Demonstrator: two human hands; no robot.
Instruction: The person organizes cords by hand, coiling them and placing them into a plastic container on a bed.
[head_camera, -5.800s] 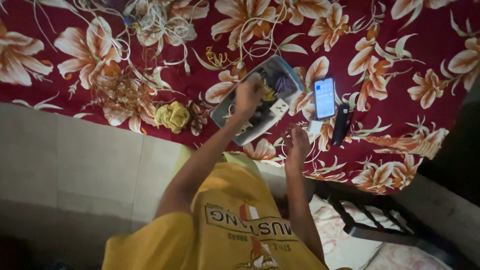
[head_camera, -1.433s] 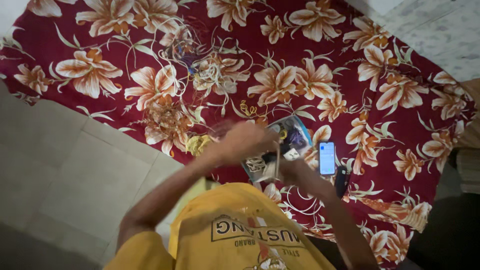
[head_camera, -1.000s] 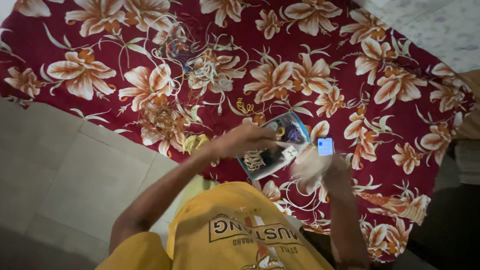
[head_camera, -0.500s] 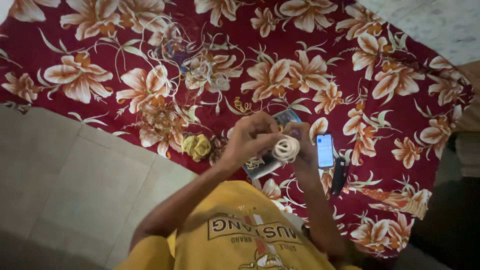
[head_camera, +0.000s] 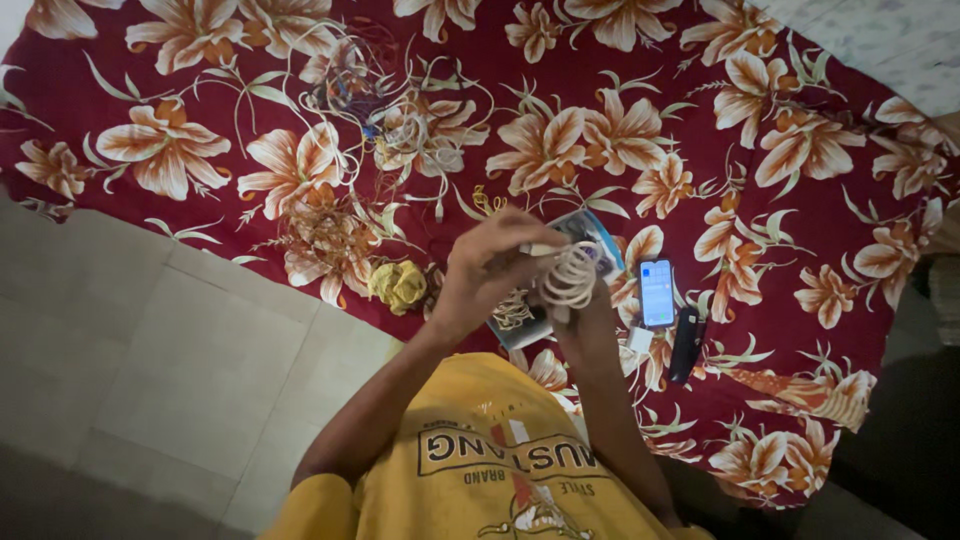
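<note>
A coil of white cable (head_camera: 570, 275) is held raised between both hands, just above a shallow tray (head_camera: 590, 232) of small oddments that lies on a dark red bedspread (head_camera: 780, 60) printed with cream and orange flowers. The left hand (head_camera: 488, 268) is placed at nine o'clock of the coil, its fingers curled shut on the coil's upper edge; the right hand (head_camera: 588, 325) is placed at six o'clock beneath it, closed on the lower turns, though the fingertips are hidden and the exact pinch cannot be told. The loops are stacked, with the coil's axis roughly level and running from nine towards three o'clock; both hands are touching it, neither nearer than the other. At three o'clock of the coil a lit smartphone (head_camera: 657, 292) is laid flat, with a dark slim object (head_camera: 686, 343) just beside it and a small white block (head_camera: 640, 339), perhaps a charger plug, near the right wrist. At nine o'clock a crumpled yellow cloth (head_camera: 399, 284) is seen near the bedspread's edge, and at eleven o'clock a tangle of loose pale cables (head_camera: 400, 125) is spread. Pale floor tiles (head_camera: 150, 380) are seen beyond the bedspread's lower-left edge. A yellow printed shirt (head_camera: 480, 470) is worn.
</note>
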